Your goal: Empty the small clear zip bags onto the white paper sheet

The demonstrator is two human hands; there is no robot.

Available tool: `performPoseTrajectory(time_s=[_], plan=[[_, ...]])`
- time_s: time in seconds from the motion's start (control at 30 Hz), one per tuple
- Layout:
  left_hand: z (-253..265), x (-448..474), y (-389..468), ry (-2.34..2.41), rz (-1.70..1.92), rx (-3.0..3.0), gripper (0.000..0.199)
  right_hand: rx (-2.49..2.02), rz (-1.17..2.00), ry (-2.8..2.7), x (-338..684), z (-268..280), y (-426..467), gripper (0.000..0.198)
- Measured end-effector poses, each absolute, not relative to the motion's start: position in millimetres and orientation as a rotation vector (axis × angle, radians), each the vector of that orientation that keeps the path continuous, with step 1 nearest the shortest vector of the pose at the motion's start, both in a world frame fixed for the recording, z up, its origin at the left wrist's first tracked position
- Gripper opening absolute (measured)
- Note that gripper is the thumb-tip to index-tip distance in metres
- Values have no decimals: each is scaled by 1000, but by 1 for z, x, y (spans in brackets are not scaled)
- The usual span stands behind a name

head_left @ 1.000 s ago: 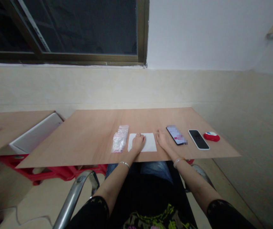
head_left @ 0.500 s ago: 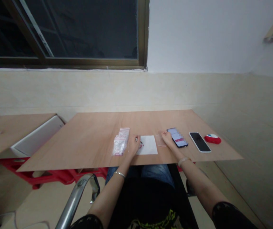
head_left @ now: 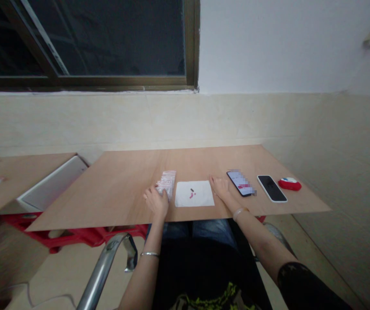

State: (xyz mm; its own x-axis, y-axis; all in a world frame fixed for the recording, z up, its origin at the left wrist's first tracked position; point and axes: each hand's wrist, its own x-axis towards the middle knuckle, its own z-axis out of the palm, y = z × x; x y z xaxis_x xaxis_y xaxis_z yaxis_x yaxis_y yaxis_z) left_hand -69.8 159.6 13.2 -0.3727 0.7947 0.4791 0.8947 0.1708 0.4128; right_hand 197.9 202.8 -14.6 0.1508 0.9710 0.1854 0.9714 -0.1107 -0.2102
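A stack of small clear zip bags (head_left: 168, 178) with reddish edges lies on the table left of a sheet of white paper (head_left: 181, 200). My left hand (head_left: 157, 201) is over the near part of the stack, thumb on its right side and fingers on its left, closed around the bags. On the paper lie a small dark piece (head_left: 192, 190) and several tiny pink-red pieces (head_left: 191, 195). My right hand (head_left: 222, 187) rests at the paper's right edge with its fingers curled in; whatever is under them is hidden.
Right of my right hand lies a phone with a lit screen (head_left: 239, 183), then a white-edged phone (head_left: 271, 188) and a red case (head_left: 290, 184). A second table (head_left: 32, 168) stands at the left. Red stools (head_left: 84, 239) are under the table (head_left: 107, 189).
My left hand has moved left from the paper to the stack of bags, uncovering the small pieces. My right hand has shifted slightly left, and the clear bag beside it no longer shows.
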Motion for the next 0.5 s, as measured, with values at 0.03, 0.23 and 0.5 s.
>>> performPoseTrajectory(time_s=[0.03, 0.23, 0.5], plan=[[13, -71, 160, -2316, -954, -1639, 37, -2158, -7, -1896, 198, -16, 205, 48], [11, -72, 165, -2497, -914, -1624, 49, -2134, -13, -1985, 199, -18, 213, 46], [5, -74, 166, -2475, -1126, -1615, 43, -2057, -116, -1898, 204, -20, 208, 47]])
